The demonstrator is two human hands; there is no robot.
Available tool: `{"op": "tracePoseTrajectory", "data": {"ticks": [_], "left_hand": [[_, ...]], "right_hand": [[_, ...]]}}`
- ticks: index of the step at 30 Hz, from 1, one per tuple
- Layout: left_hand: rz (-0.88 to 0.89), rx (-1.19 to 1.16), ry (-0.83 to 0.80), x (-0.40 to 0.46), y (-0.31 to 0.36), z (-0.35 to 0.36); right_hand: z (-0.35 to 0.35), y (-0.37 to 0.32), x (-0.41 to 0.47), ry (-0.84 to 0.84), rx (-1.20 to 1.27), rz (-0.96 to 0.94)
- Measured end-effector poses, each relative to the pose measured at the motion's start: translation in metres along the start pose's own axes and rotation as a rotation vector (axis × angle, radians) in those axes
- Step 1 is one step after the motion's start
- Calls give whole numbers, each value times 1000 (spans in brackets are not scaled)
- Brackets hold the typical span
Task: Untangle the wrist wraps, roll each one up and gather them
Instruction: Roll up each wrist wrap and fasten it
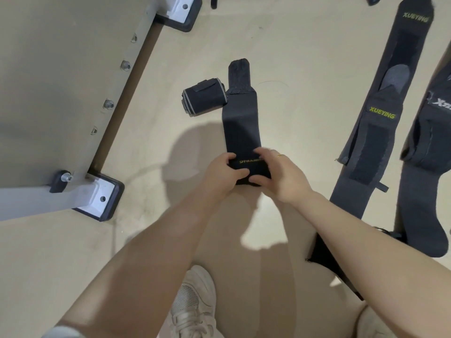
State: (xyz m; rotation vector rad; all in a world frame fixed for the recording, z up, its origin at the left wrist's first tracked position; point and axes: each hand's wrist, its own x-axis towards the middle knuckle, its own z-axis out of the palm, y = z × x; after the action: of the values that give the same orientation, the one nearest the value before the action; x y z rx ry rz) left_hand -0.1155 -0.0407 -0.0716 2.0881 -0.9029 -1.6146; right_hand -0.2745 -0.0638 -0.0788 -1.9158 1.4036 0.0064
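While both hands, left hand [223,173], right hand [280,176], grip a wrist wrap [241,123], beige floor [292,69], metal frame [80,118] beside.

Single head-worn wide-angle view, no second view to overlap. It's looking steeply down from the person's head at the pale beige floor [292,57], facing forward past both forearms. Near range: the hands are sitting mid-frame, a cream lace-up sneaker [192,303] is showing at the bottom edge. Edges are bowing, so the grey metal frame rail [117,93] at left is slanting.
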Motion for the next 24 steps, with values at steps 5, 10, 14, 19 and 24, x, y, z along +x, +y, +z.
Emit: {"op": "tracePoseTrajectory", "data": {"ticks": [5,10,14,19,24], "left_hand": [[-133,-149,151,19,21,1],[-55,3,159,14,14,8],[49,152,14,-17,-11,13],[35,115,-28,-30,-28,24],[-16,-21,-27,-31,-36,27]], "right_hand": [[-7,-11,31,-3,127,218],[-18,-12,32,-80,441,507],[-10,-3,10,-13,338,550],[1,-17,-16,92,148,431],[11,-24,-40,-28,-165,72]]}}
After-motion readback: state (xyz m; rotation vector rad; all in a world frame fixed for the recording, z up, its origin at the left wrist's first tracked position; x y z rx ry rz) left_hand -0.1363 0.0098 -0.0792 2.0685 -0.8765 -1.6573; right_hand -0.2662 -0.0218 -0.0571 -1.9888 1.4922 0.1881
